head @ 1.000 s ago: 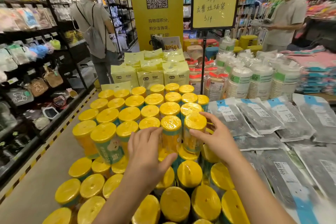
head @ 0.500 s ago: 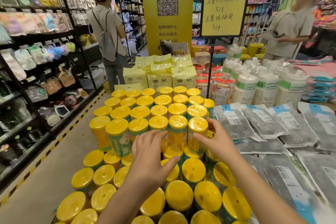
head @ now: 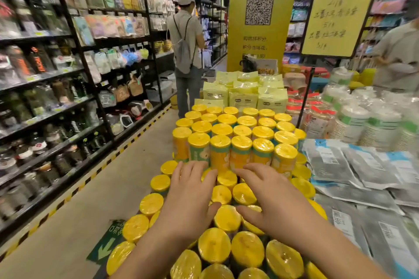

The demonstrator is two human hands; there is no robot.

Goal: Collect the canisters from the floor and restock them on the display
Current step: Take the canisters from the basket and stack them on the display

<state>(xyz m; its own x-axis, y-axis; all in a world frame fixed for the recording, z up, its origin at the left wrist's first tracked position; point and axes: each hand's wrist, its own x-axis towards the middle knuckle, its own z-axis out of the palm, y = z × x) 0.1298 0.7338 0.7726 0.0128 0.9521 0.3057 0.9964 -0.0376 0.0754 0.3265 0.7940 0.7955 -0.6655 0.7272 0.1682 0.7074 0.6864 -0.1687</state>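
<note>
Head view, shop aisle. Yellow-lidded canisters stand upright in a tight block at centre and bottom centre of the frame, on two levels. The upper-tier canisters (head: pixel 240 142) are at centre. The lower-tier canisters (head: pixel 214 244) sit in front of them toward the bottom edge, packed lid to lid.

Left hand (head: pixel 192 195): lower centre, palm down above the lower-tier lids. Fingers straight and slightly spread, tips at the foot of the front upper row. Grips nothing.

Right hand (head: pixel 269 197): just beside it on the right, same pose. Fingers extended and fanned, thumb pointing toward the left hand. Nothing held.

Whether palms or fingertips touch the lids: cannot tell.

Right of the block lie flat grey pouches (head: pixel 362 165), with wrapped white cup stacks (head: pixel 362 120) above them. Behind the block are pale yellow packs (head: pixel 242 97), then a yellow pillar (head: pixel 260 52) bearing a QR code. A handwritten yellow sign (head: pixel 340 13) is at upper right. Shelving (head: pixel 68 70) fills the left side. A person with a backpack (head: pixel 186 41) stands in the aisle at upper centre.
</note>
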